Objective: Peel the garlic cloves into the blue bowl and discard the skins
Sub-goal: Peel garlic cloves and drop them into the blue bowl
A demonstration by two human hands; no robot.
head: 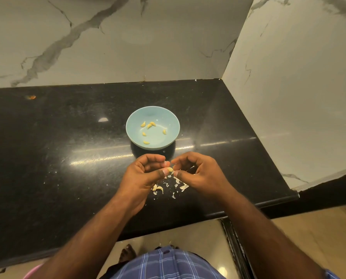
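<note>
A light blue bowl (169,117) stands on the black counter and holds several peeled yellow garlic cloves (149,125). Just in front of the bowl, my left hand (146,174) pinches a garlic clove (170,169) between thumb and fingers. My right hand (200,174) meets it from the right, its thumb and fingertips pinching the skin at the clove's end. Under both hands lies a scatter of pale garlic skins (178,184) on the counter, along with an unpeeled clove (160,189).
The black stone counter (67,148) ends at a rounded front edge (248,206) near my body. Marble walls (288,77) close the back and right side. A small orange scrap (31,97) lies far left. Tiny skin flecks dot the counter.
</note>
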